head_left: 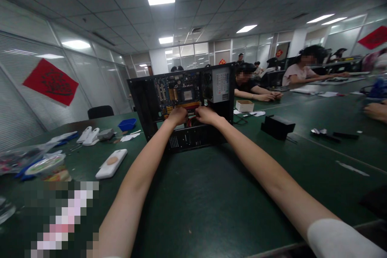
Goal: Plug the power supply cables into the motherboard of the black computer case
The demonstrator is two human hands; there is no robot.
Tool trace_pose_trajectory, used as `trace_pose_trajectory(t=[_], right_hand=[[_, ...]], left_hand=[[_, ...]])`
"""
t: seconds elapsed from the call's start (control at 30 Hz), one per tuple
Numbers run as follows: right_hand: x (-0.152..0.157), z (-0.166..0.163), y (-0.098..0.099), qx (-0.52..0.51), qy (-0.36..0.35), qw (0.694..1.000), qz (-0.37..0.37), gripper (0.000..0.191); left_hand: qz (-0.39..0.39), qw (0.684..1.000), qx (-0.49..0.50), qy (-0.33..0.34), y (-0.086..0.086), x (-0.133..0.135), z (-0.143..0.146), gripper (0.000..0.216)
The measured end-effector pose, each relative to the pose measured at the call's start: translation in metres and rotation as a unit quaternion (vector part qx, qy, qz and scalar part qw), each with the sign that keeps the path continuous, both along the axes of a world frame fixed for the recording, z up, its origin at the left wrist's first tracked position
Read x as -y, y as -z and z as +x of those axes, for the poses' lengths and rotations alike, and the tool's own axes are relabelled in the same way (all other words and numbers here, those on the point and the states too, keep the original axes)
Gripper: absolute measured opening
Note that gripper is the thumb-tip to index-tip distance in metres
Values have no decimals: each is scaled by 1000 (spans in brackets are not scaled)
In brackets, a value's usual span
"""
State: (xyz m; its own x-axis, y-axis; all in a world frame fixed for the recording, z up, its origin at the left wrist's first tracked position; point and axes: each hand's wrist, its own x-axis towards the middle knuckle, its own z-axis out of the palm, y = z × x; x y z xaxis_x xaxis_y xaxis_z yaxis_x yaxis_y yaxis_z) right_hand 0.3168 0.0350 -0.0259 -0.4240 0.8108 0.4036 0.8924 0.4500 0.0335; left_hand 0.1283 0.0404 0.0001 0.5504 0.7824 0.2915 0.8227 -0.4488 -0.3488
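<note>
An open black computer case (196, 139) stands upright on the table in front of me. Inside it, a motherboard (177, 84) and a silver power supply (221, 84) face me. My left hand (178, 115) reaches in at the lower edge of the motherboard, its fingers curled closed. A short way to its right, my right hand (206, 113) is closed too, close to the red and yellow memory slots (192, 105). Coloured cables (190, 121) show between the hands. What the fingers grip, if anything, is hidden.
On the green table (211, 193), a white phone (111, 164), blue tray (127, 124) and plastic tub (48, 167) lie left. At right are a black bracket-like part (277, 127) and small white box (244, 106). Co-workers (246, 82) sit across and to the right.
</note>
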Motion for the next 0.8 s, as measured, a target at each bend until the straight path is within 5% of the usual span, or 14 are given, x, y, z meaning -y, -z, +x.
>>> trace_pose_trajectory(t=[0.5,0.8], right_hand=[[4,-8,-3,64,4,997,32,28],[-10,-11,-11,101,-80,990,54,30]], left_hand=[[20,999,13,-33,7,-6,2,33],[19,999,42,-26,6,-5,2,34]])
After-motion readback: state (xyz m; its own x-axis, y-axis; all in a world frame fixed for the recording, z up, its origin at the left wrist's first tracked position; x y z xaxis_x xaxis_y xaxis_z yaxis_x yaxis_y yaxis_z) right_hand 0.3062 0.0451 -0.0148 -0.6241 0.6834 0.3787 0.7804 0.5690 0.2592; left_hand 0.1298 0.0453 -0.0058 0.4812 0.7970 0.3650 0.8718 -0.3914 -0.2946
